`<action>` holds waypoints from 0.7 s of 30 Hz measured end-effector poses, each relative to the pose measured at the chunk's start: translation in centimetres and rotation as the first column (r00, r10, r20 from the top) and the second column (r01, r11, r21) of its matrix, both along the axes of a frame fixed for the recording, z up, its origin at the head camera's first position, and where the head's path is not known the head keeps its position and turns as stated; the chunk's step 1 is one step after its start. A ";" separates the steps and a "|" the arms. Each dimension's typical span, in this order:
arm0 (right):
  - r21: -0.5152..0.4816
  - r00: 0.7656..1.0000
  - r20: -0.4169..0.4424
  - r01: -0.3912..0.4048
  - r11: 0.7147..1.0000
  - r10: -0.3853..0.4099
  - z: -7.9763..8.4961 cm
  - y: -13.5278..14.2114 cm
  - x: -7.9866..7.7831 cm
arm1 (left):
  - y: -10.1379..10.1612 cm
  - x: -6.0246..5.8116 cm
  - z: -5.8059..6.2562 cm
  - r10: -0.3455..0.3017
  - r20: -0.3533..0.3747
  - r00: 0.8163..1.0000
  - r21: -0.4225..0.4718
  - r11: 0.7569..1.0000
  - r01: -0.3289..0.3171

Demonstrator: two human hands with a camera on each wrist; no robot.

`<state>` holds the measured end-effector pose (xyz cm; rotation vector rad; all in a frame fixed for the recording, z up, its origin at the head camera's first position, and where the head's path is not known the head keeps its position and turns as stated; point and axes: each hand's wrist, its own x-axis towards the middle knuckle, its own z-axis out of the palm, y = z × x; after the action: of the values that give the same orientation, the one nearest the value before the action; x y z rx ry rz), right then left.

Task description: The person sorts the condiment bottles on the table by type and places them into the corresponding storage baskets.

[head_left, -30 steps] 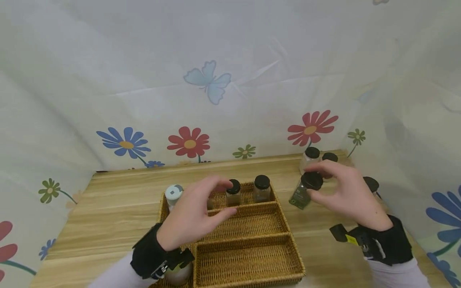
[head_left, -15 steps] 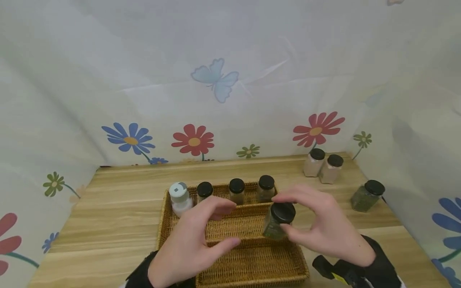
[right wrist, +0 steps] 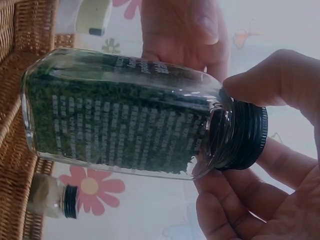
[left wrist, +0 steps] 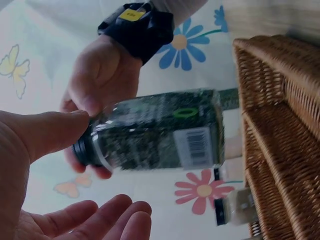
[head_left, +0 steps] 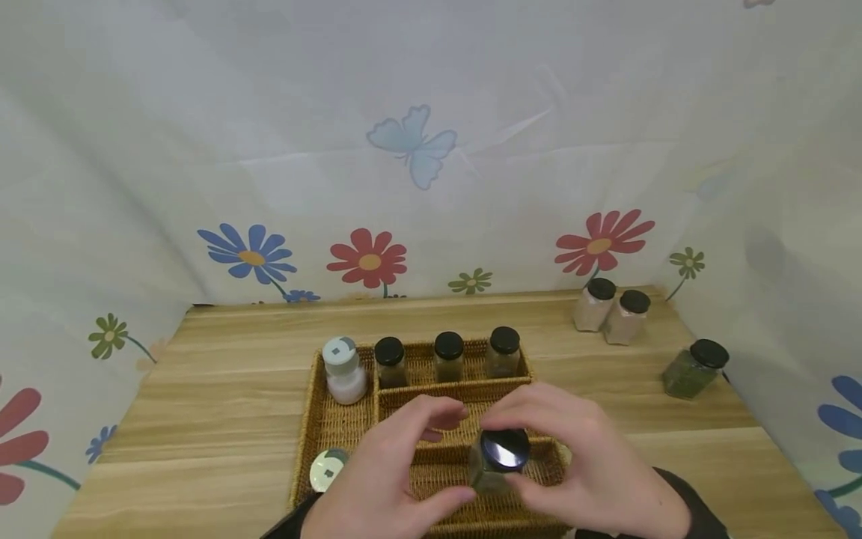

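My right hand [head_left: 582, 457] pinches the black lid of a glass spice jar [right wrist: 120, 115] filled with green dried herbs. The jar is held above the front part of a wicker basket [head_left: 306, 427] with several compartments. To its left, my left hand [head_left: 387, 471] is held with thumb and fingers apart and nothing between them. The left wrist view shows the jar's barcode label [left wrist: 192, 147] close to that hand; any contact there I cannot tell. In the basket's back compartment stand black-lidded jars [head_left: 447, 358]. A white-capped jar [head_left: 345, 372] stands in its left compartment, with another white cap [head_left: 328, 469] nearer me.
Two black-lidded jars with pale contents [head_left: 594, 305] stand at the back right of the wooden table [head_left: 222, 374]. Farther right is another jar of green herbs [head_left: 694, 368]. A flower-print cloth [head_left: 417, 224] hangs behind and at both sides.
My right hand has carried the herb jar from the table on the right, leftward and toward me, over the basket. My left hand has moved slightly right and nearer me, its fingers still apart.
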<state>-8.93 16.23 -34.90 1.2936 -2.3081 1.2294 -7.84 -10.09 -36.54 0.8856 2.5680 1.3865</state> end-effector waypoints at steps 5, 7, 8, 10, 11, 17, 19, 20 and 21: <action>0.014 0.998 0.062 -0.003 1.000 0.002 -0.3 -0.4 0.5 | 0.7 0.1 -0.7 -0.023 -0.022 0.999 -0.024 0.999 0.022; 0.017 0.997 0.075 -0.010 1.000 0.009 -0.4 -0.7 0.6 | 0.9 0.2 -1.0 -0.025 -0.038 0.999 -0.025 0.999 0.024; 0.017 0.997 0.076 -0.015 1.000 0.014 -0.5 -0.8 0.6 | 1.0 0.2 -1.2 -0.025 -0.047 0.999 -0.019 1.000 0.024; 0.013 0.997 0.077 -0.025 1.000 0.024 -0.7 -1.1 0.7 | 1.2 0.3 -1.4 -0.030 -0.062 0.998 0.001 1.000 0.030; 0.012 0.997 0.079 -0.030 0.999 0.029 -0.8 -1.2 0.8 | 1.3 0.3 -1.5 -0.033 -0.068 0.997 0.015 0.999 0.034; 0.011 0.997 0.072 -0.039 0.999 0.038 -1.1 -1.6 0.9 | 1.4 0.3 -1.9 -0.038 -0.062 0.997 0.049 0.998 0.041; 0.010 0.997 0.061 -0.037 0.999 0.036 -1.1 -1.7 0.9 | 1.4 0.3 -2.0 -0.034 -0.056 0.998 0.039 0.999 0.036; 0.009 0.998 0.057 -0.035 0.999 0.035 -1.1 -1.7 0.9 | 1.4 0.3 -2.1 -0.031 -0.054 0.998 0.035 0.999 0.033; 0.010 0.998 0.056 -0.034 0.999 0.034 -1.1 -1.7 0.9 | 1.4 0.3 -2.1 -0.027 -0.054 0.998 0.031 0.999 0.029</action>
<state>-8.02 14.50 -36.01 1.3237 -2.3435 1.2817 -7.52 -8.69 -38.67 0.9731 2.5686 1.4183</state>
